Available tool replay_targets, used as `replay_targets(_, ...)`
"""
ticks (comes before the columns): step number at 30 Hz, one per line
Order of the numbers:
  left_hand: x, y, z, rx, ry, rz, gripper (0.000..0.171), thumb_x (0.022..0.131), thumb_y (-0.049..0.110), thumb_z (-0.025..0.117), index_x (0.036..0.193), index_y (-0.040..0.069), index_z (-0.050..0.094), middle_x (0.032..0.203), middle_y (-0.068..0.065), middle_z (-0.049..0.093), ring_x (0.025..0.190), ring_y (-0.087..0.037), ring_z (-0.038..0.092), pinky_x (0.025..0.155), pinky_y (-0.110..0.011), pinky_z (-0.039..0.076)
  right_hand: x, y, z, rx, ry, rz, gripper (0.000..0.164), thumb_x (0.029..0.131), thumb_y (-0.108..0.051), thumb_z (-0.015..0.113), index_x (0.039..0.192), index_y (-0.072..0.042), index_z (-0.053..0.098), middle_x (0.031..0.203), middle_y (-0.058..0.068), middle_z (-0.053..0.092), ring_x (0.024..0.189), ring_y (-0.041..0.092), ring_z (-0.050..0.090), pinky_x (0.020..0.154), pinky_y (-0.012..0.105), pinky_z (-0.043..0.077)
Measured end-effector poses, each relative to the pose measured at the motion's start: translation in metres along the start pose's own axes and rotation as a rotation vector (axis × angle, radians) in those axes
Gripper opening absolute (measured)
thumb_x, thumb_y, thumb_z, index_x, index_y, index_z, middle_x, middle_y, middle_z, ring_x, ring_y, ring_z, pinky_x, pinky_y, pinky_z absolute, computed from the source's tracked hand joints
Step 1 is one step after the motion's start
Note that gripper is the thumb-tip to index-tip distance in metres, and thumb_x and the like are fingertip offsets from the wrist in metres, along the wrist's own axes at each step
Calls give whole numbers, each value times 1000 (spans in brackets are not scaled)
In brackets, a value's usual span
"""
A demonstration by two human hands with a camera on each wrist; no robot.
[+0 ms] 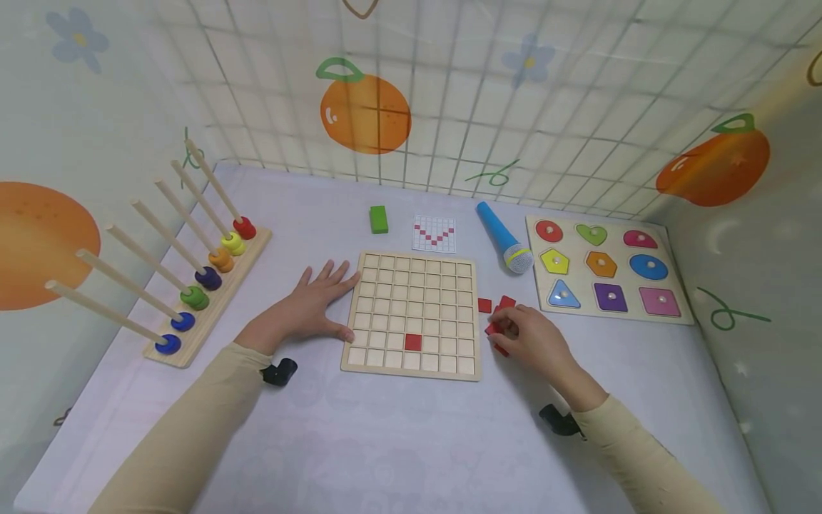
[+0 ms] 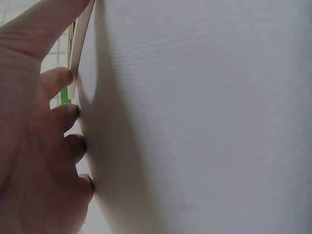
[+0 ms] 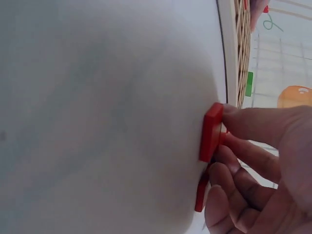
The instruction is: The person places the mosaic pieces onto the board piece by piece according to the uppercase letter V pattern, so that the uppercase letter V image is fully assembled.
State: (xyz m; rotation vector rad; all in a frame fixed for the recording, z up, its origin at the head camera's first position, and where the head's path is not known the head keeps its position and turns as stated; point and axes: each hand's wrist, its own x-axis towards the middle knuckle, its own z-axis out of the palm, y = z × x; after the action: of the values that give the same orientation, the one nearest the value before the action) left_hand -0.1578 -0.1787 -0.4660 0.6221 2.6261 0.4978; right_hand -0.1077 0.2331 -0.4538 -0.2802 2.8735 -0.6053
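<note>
A square wooden grid board (image 1: pixel 398 308) lies flat in the middle of the table, with one red square tile (image 1: pixel 413 343) in a cell near its front edge. My left hand (image 1: pixel 315 303) is spread beside it, thumb and index finger touching the left edge. To the right of the board, my right hand (image 1: pixel 536 339) is over a small group of red tiles (image 1: pixel 506 302). Seen from the right wrist, thumb and finger pinch one red tile (image 3: pixel 211 131), which is tilted on edge. Another red tile (image 3: pixel 201 192) sits beneath the curled fingers.
Behind the board lie a green block (image 1: pixel 379 219), a red-patterned grid card (image 1: pixel 424 243) and a blue toy microphone (image 1: pixel 497 228). A shape puzzle board (image 1: pixel 613 285) is at right. A rack of tall pegs with coloured rings (image 1: pixel 221 278) stands at left.
</note>
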Motion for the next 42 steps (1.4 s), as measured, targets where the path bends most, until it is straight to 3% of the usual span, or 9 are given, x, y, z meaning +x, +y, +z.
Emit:
replay_targets(24, 1, -1, 2, -7, 0, -12, 124, 69, 66, 83, 164, 19, 17, 171, -10, 2, 156, -34, -9, 122, -57, -11, -1, 1, 2, 64, -15, 21, 31, 85, -23, 84, 111, -20, 68, 86, -3, 66, 77, 18, 58, 65, 28, 51)
replay_targets(34, 1, -1, 2, -4, 2, -10, 124, 69, 66, 83, 164, 20, 18, 171, -10, 3, 156, -34, -9, 122, -57, -11, -4, 2, -2, 129, -17, 14, 28, 91, -13, 77, 118, -16, 70, 101, 4, 70, 87, 21, 62, 77, 35, 60)
replay_targets(42, 1, -2, 3, -3, 4, -5, 124, 69, 66, 83, 164, 19, 18, 171, -10, 2, 156, -34, -9, 122, -57, -11, -4, 2, -4, 156, -7, 16, 28, 94, -15, 74, 122, -15, 69, 102, 3, 72, 88, 21, 62, 79, 34, 58)
